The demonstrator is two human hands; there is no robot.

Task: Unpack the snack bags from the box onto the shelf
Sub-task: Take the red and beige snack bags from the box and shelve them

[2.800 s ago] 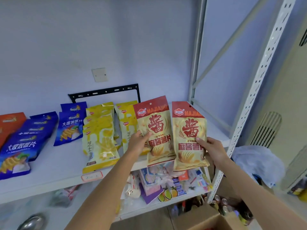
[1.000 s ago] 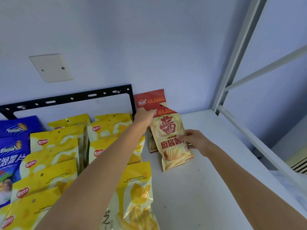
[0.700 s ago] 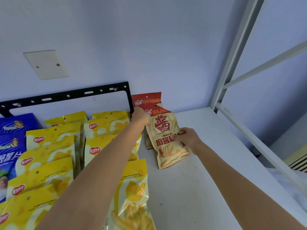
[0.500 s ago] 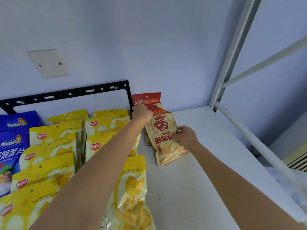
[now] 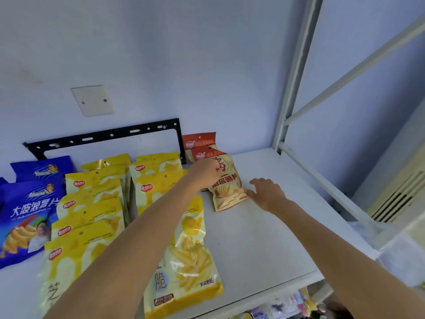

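Observation:
Two red-and-beige snack bags stand at the back of the white shelf [image 5: 264, 240]. The rear bag [image 5: 199, 142] leans on the wall. The front bag [image 5: 227, 189] lies tilted against it. My left hand [image 5: 202, 173] is at the front bag's upper left, with its fingers curled on the bag's edge. My right hand [image 5: 268, 192] lies spread on the shelf just right of the bag, and only its thumb touches the lower right corner. The box is out of view.
Rows of yellow snack bags [image 5: 158, 180] fill the shelf left of the red ones, and one yellow bag [image 5: 184, 261] lies at the front edge. Blue bags [image 5: 30, 208] sit far left. A black wall bracket [image 5: 110, 137] and the shelf's white upright [image 5: 296, 72] border the space.
My right hand has let go of the front red bag and opened beside it. My left hand dropped from the bags' tops to the front bag's left edge.

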